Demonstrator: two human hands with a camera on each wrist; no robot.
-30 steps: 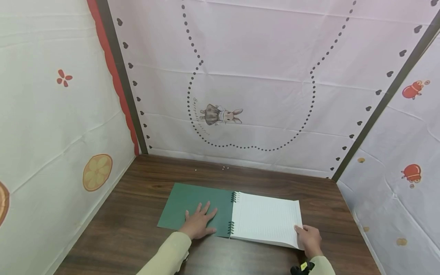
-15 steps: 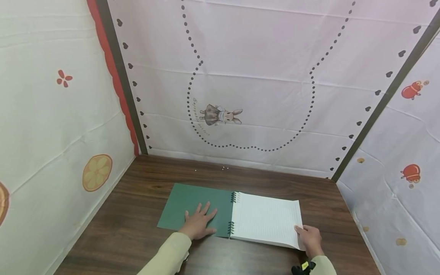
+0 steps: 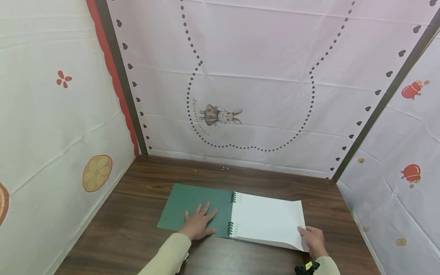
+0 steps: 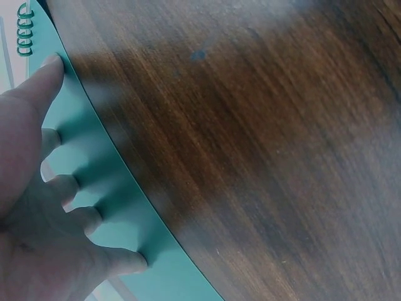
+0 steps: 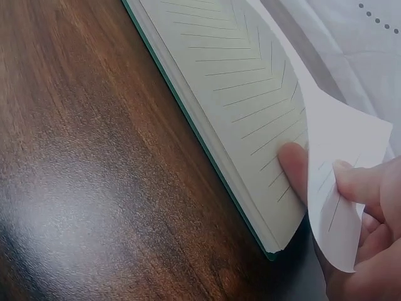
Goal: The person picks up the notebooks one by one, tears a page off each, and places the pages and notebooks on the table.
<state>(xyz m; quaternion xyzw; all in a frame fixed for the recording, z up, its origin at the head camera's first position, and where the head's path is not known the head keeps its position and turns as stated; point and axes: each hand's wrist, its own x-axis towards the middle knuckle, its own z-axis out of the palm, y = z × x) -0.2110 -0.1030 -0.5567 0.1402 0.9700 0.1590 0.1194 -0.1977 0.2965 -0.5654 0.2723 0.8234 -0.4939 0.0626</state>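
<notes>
A spiral notebook [image 3: 264, 217] lies open on the table, its green cover [image 3: 182, 198] folded out to the left and lined white pages to the right. My left hand [image 3: 198, 223] rests on the cover with fingers spread; in the left wrist view its fingertips [image 4: 135, 260] press on the green surface near the edge. At the near right corner of the pages my right hand [image 3: 314, 238] pinches a sheet. The right wrist view shows that sheet [image 5: 338, 119] curling up between thumb and fingers, with another lined page [image 5: 250, 106] beneath it.
The brown wooden table [image 3: 120, 206] runs around the notebook. A pale printed cloth [image 3: 258, 107] hangs behind, with more cloth at both sides. Several tiny white specks [image 3: 225, 168] lie near the table's back edge.
My right hand has shifted slightly to the right, drawing the pinched sheet outward, so the paper's right edge sits farther out. My left hand stays in place on the cover.
</notes>
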